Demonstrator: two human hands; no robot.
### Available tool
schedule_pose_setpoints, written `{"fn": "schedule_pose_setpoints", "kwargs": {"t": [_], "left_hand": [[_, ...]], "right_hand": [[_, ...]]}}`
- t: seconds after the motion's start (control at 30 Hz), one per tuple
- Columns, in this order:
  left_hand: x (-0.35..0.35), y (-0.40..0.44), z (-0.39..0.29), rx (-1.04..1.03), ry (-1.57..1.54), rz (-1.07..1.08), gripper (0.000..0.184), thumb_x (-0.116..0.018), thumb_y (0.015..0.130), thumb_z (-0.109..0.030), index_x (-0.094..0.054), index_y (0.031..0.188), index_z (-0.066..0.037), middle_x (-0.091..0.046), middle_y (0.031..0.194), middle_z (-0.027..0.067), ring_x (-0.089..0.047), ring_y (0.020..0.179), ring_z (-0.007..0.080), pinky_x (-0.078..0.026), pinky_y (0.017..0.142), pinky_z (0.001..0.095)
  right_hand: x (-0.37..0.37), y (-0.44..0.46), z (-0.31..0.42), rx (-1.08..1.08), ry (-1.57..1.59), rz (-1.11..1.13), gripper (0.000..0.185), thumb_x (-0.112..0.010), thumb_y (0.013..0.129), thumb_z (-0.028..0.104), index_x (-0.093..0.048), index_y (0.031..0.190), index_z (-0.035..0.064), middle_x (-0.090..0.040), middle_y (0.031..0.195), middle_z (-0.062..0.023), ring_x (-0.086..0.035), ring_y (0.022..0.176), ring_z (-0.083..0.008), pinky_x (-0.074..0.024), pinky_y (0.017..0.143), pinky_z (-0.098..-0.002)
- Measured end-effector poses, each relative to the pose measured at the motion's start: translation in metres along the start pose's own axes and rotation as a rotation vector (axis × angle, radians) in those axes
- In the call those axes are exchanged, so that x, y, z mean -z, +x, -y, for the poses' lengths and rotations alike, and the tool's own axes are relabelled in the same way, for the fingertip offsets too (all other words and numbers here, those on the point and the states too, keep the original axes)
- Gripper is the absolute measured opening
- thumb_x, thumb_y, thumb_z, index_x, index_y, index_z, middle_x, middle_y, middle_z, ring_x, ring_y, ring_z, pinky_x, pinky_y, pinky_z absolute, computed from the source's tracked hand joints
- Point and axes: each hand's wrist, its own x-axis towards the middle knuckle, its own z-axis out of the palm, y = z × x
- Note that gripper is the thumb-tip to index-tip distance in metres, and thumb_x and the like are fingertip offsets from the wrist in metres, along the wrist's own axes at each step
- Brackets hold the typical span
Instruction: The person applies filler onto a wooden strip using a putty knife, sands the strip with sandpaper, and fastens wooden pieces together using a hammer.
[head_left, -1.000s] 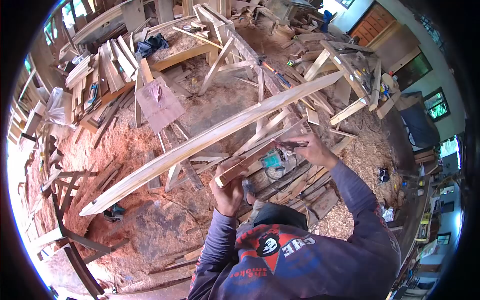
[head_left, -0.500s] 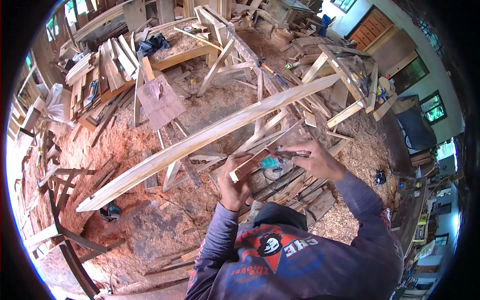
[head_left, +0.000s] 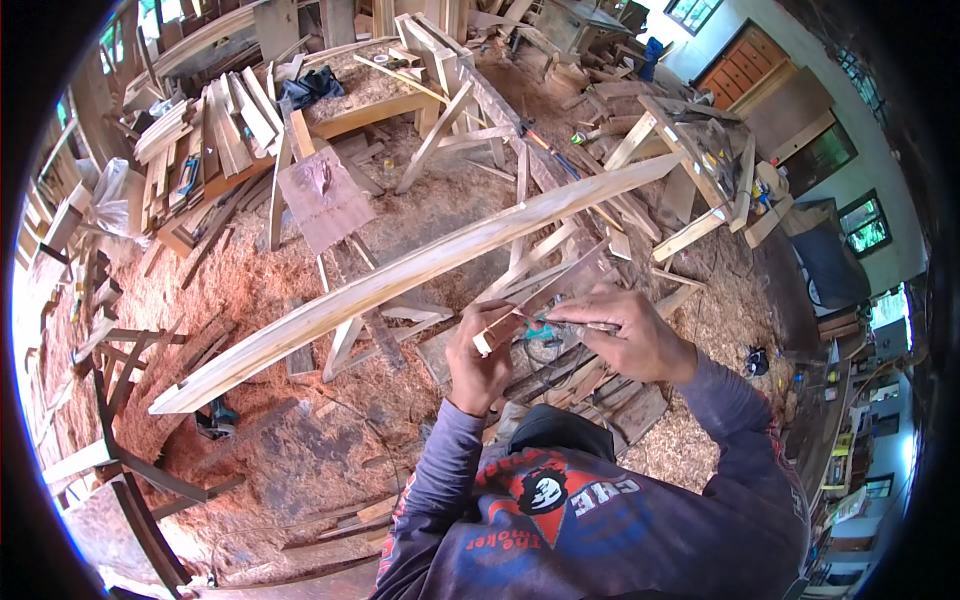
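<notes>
My left hand is closed around the near end of a narrow wooden piece, whose cut end is pale and sides reddish brown. The piece slants up and away toward the right. My right hand is closed on a slim dark hand tool, its tip at the wood beside my left fingers. Fingers hide much of the tool, so I cannot tell its exact kind. Just beyond both hands, a long pale plank lies diagonally across wooden trestles.
A square brown board rests on a trestle at left. Stacked boards stand behind it. A teal power tool lies below my hands among scraps, and another power tool sits under the plank. Shavings cover the floor.
My right hand has tilted and moved slightly right and down, with the tool now lying flatter. The wooden piece has turned a little in my left hand, which has shifted slightly right.
</notes>
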Motion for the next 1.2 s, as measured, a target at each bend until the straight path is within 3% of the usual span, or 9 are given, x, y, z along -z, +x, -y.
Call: {"fn": "schedule_pose_setpoints", "kwargs": {"t": [0.3,0.37,0.43,0.53,0.7,0.73,0.83,0.97,1.2], "left_hand": [[0.001,-0.006,0.002,0.076,0.036,-0.006,0.029,-0.067,0.076,0.012,-0.069,0.1,-0.004,-0.07,0.1,0.014,-0.071,0.093,0.0307,-0.056,0.08,0.0353],[0.003,-0.005,0.004,0.044,0.118,0.056,0.026,-0.069,0.079,0.009,-0.07,0.103,-0.001,-0.071,0.103,0.0124,-0.07,0.093,0.0216,-0.053,0.083,0.0303],[0.004,-0.009,0.013,0.072,0.089,0.061,0.026,-0.07,0.08,0.009,-0.07,0.104,-0.001,-0.071,0.104,0.0119,-0.069,0.093,0.0205,-0.053,0.083,0.0304],[0.004,-0.013,0.024,0.148,-0.004,0.058,0.025,-0.071,0.081,0.008,-0.069,0.104,0.0,-0.072,0.106,0.0105,-0.068,0.095,0.0185,-0.053,0.083,0.0307],[0.009,-0.017,0.035,0.11,-0.047,0.021,0.021,-0.073,0.088,0.001,-0.068,0.108,0.004,-0.072,0.105,0.0104,-0.068,0.095,0.0165,-0.054,0.085,0.0307],[0.005,-0.022,0.034,0.305,-0.273,-0.08,0.024,-0.071,0.09,0.0,-0.066,0.112,0.006,-0.072,0.105,0.0139,-0.069,0.095,0.0186,-0.054,0.085,0.0301],[0.003,-0.019,0.026,0.381,-0.319,-0.218,0.023,-0.067,0.094,0.0,-0.064,0.115,0.008,-0.072,0.106,0.0123,-0.068,0.096,0.0159,-0.054,0.086,0.0278],[0.004,-0.014,0.035,0.354,-0.282,-0.324,0.021,-0.062,0.096,0.0,-0.062,0.116,0.006,-0.071,0.108,0.0159,-0.07,0.097,0.0221,-0.061,0.089,0.0402],[0.01,0.011,0.044,0.444,-0.169,-0.471,0.023,-0.06,0.099,-0.006,-0.063,0.119,0.005,-0.07,0.109,0.0181,-0.071,0.094,0.0244,-0.061,0.086,0.0365]], "right_hand": [[0.003,0.001,0.005,0.075,0.001,0.029,0.041,-0.061,0.078,-0.004,-0.073,0.116,0.0055,-0.074,0.109,-0.0141,-0.067,0.098,-0.0282,-0.052,0.092,-0.0379],[0.019,0.0,0.014,0.082,0.024,0.041,0.039,-0.061,0.079,-0.005,-0.074,0.115,0.0051,-0.074,0.111,-0.0123,-0.066,0.096,-0.0258,-0.051,0.091,-0.0373],[0.04,-0.003,0.024,0.087,0.049,0.051,0.037,-0.062,0.08,-0.005,-0.074,0.115,0.0047,-0.074,0.112,-0.0105,-0.066,0.095,-0.0233,-0.0501,0.09,-0.0368],[0.068,-0.015,0.032,0.013,0.082,-0.063,0.036,-0.063,0.081,-0.004,-0.073,0.115,0.0026,-0.075,0.111,-0.0098,-0.066,0.099,-0.0211,-0.0495,0.093,-0.0351],[0.089,-0.035,0.02,-0.182,0.305,-0.567,0.031,-0.064,0.087,-0.002,-0.07,0.118,-0.0028,-0.072,0.11,-0.012,-0.066,0.102,-0.0157,-0.0489,0.096,-0.0292],[0.088,-0.039,0.007,-0.141,0.271,-0.627,0.028,-0.064,0.093,0.003,-0.068,0.12,-0.005,-0.071,0.114,-0.0131,-0.067,0.102,-0.0159,-0.0502,0.093,-0.0276],[0.075,-0.05,-0.045,-0.148,0.175,-0.755,0.029,-0.063,0.096,0.006,-0.066,0.122,-0.0043,-0.07,0.116,-0.0135,-0.066,0.104,-0.0154,-0.0504,0.092,-0.0283],[0.037,-0.067,-0.162,-0.256,0.035,-0.82,0.028,-0.062,0.098,0.009,-0.067,0.124,0.0013,-0.07,0.117,-0.0116,-0.065,0.108,-0.0191,-0.0494,0.095,-0.0315],[-0.031,-0.109,-0.355,-0.432,0.179,-0.922,0.027,-0.063,0.091,0.003,-0.067,0.117,0.0001,-0.066,0.115,-0.0131,-0.063,0.109,-0.0268,-0.0482,0.096,-0.0354]]}}
